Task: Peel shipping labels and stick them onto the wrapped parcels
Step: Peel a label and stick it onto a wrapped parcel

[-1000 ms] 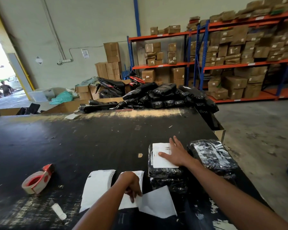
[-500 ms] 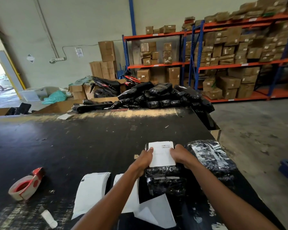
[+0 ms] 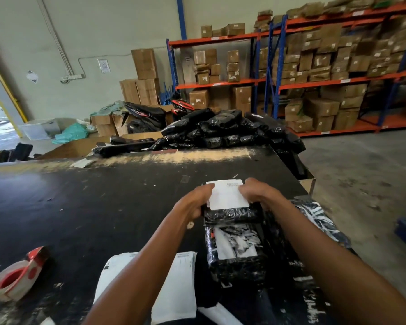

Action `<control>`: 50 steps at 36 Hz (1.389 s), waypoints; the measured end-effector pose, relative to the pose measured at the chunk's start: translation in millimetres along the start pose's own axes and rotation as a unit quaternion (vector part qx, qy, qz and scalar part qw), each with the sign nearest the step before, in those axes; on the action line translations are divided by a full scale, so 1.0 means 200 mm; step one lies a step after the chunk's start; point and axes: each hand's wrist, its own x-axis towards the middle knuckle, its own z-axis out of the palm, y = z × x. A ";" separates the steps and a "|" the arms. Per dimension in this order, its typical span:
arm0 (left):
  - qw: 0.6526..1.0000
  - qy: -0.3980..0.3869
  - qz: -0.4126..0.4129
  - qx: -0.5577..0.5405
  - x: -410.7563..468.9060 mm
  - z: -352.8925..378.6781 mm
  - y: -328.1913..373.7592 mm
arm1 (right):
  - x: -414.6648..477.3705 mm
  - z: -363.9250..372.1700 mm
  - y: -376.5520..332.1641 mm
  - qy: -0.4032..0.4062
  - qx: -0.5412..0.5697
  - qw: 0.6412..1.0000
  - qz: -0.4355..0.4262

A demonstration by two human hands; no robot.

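Note:
A black wrapped parcel (image 3: 230,215) with a white shipping label (image 3: 227,194) stuck on its top is held between both hands, a little above the black table (image 3: 92,207). My left hand (image 3: 195,202) grips its left side and my right hand (image 3: 256,193) grips its right side. Just below it, nearer to me, lies a second black wrapped parcel (image 3: 234,266) with a pale patch on top. A third wrapped parcel (image 3: 314,219) lies to the right under my right forearm. White label sheets (image 3: 176,289) lie at the near edge, partly hidden by my left arm.
A red and white tape dispenser (image 3: 14,275) sits at the near left. A heap of black parcels (image 3: 220,132) fills the table's far end. The table's right edge drops to concrete floor (image 3: 361,172). Shelves of cardboard boxes (image 3: 326,66) stand behind.
My left hand left the label sheets and took the parcel's left side. Both hands have moved the labelled parcel away from me, uncovering the parcel beneath it.

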 end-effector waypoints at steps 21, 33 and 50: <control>0.994 0.092 0.020 -0.047 0.74 -0.09 -0.17 | 0.98 0.38 0.25 -0.009 0.176 0.980 0.096; 0.995 0.103 0.000 -0.012 0.98 -0.06 -0.43 | 1.01 0.54 0.27 -0.011 0.153 0.978 0.141; 0.990 0.110 -0.021 0.086 0.71 -0.06 -0.34 | 0.75 0.39 0.18 -0.047 0.078 0.990 0.104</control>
